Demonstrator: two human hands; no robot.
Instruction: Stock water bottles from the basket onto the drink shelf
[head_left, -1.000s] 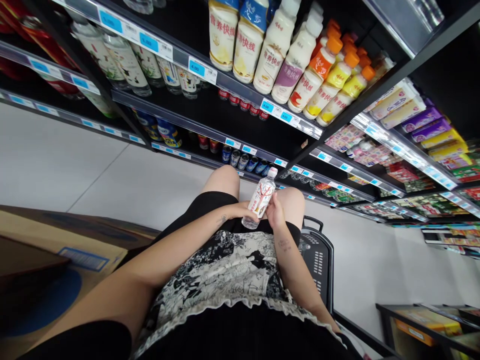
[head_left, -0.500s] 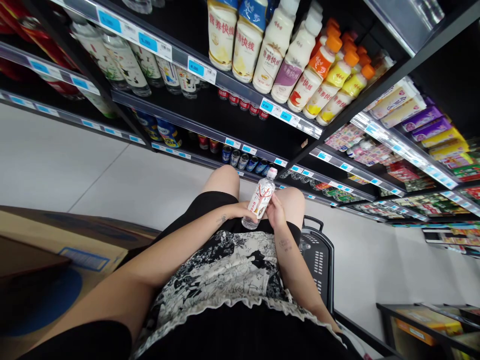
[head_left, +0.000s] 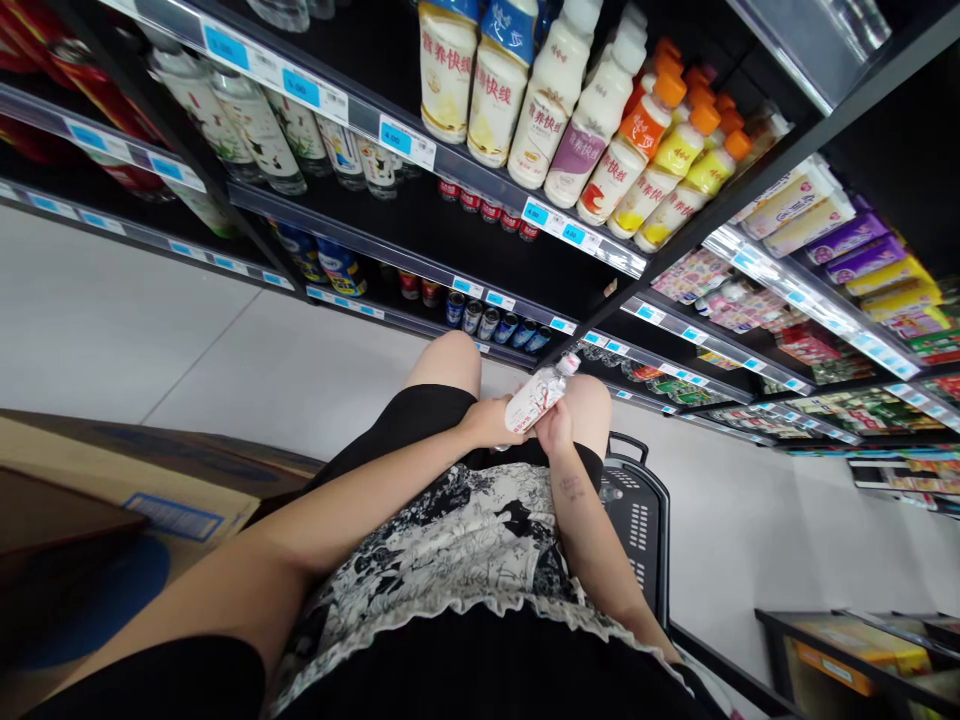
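1. Clear plastic bottle with a white, red-marked label and a pale pink cap [head_left: 536,402] is held just above the person's lap, between the knees, tilted so that its cap points up and to the right, toward the shelves.
2. Left hand [head_left: 491,424] is closed around the lower part of the bottle, the thumb side toward the label; most of its fingers are hidden.
3. Right hand [head_left: 555,430] grips the bottle's right side, nearer the cap, with the fingers partly behind it; how firmly it presses, I cannot tell.
4. Black shorts [head_left: 442,405] and a black-and-white printed cloth with a ruffled edge [head_left: 457,535] lie just below the hands.
5. Black plastic basket with slotted sides [head_left: 651,520] stands on the grey tiled floor [head_left: 750,530], beside the right thigh.
6. Tan cardboard box with blue printing [head_left: 75,455] is at the person's left, well apart from the bottle.
7. Black shelving with blue price tags [head_left: 405,138] runs across in front. On an upper shelf stand white plastic bottles with printed labels [head_left: 540,130], some orange-capped; small blue and silver cans [head_left: 489,323] line the bottom shelf, beyond the knees.
8. Clear bottles with pictured labels [head_left: 255,130] stand farther left, and purple packets [head_left: 866,250] lie on the right.
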